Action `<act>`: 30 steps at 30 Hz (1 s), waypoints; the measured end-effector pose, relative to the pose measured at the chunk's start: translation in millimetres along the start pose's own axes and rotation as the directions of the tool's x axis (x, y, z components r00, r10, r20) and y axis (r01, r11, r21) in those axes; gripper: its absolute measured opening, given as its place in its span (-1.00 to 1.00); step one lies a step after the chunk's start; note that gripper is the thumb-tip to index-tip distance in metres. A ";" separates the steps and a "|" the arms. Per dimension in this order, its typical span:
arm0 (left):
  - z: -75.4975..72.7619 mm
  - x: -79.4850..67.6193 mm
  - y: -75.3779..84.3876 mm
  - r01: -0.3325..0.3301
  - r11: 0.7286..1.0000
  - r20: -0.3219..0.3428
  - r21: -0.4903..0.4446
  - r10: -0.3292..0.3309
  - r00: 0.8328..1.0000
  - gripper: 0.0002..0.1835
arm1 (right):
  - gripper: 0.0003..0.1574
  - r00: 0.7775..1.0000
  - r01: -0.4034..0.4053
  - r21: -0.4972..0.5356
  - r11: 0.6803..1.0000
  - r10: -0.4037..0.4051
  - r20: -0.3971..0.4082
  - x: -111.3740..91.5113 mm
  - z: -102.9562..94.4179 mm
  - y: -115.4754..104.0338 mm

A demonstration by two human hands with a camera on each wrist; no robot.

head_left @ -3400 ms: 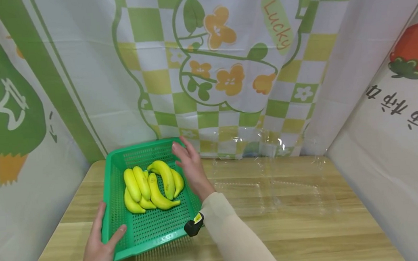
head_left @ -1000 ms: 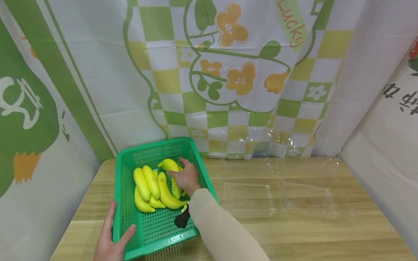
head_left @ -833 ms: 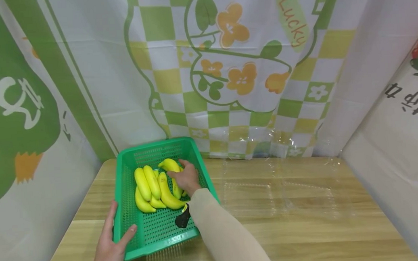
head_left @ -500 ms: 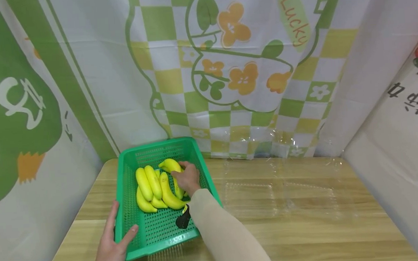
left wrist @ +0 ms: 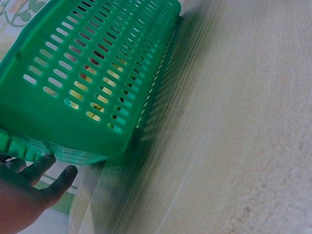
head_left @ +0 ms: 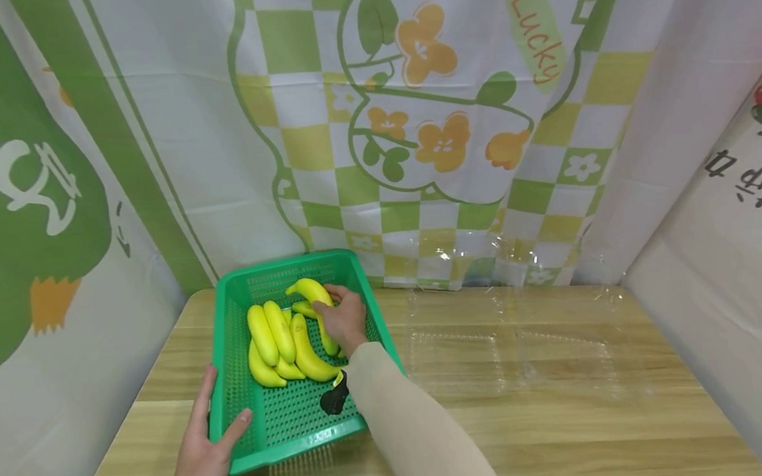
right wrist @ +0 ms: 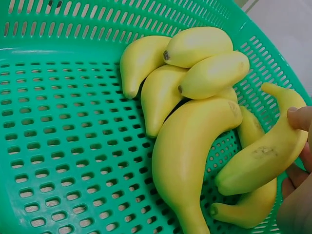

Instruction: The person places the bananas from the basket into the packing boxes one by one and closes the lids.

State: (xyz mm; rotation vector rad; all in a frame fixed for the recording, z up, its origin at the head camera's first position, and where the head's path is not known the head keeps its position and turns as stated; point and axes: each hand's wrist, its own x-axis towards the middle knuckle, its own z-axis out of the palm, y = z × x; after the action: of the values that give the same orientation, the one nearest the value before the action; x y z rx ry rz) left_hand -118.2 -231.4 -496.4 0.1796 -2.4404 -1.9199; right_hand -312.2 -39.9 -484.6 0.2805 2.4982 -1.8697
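Observation:
A green plastic basket (head_left: pixel 315 439) with slotted walls holds several yellow bananas (right wrist: pixel 181 151) in its middle and back. My right hand (head_left: pixel 347 321) reaches in over the right side and pinches one banana (right wrist: pixel 267 158) between thumb and fingers, tilted above another banana (right wrist: pixel 253 204). In the right wrist view its stem end points up and the thumb lies across its upper part. At the basket's front left corner, my left hand (head_left: pixel 200 457) grips the rim, thumb inside and fingers along the outer wall. The left wrist view shows those fingers (left wrist: pixel 58 185) by the basket's outside.
Clear plastic containers (head_left: pixel 459 365) stand on the wooden table (head_left: pixel 534 441), right of the basket. A patterned cloth (head_left: pixel 426 117) hangs close behind them. A black strap end (head_left: pixel 334 400) hangs from the right wrist over the basket.
My right hand has gone from above the basket's right rim down to the bananas and taken hold of one. That banana has just risen slightly, uncovering another beneath. The left hand keeps its grip.

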 end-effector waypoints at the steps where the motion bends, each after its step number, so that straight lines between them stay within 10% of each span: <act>1: 0.0 0.0 0.2 0.000 1.000 0.000 0.000 0.000 1.000 0.04 | -0.49 1.000 0.001 0.002 1.000 -0.001 -0.002 0.1 -0.1 -0.9; 30: 0.4 0.4 -1.7 -0.002 1.000 -0.004 0.024 0.003 1.000 0.04 | -0.49 0.992 0.120 0.113 0.986 -0.116 -0.041 -10.4 -15.0 -51.2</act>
State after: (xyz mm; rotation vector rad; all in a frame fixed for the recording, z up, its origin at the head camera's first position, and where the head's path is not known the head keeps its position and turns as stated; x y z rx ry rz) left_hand -118.5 -231.5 -498.2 0.1811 -2.4606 -1.8881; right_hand -308.1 -41.0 -430.5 0.1704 2.4845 -2.0751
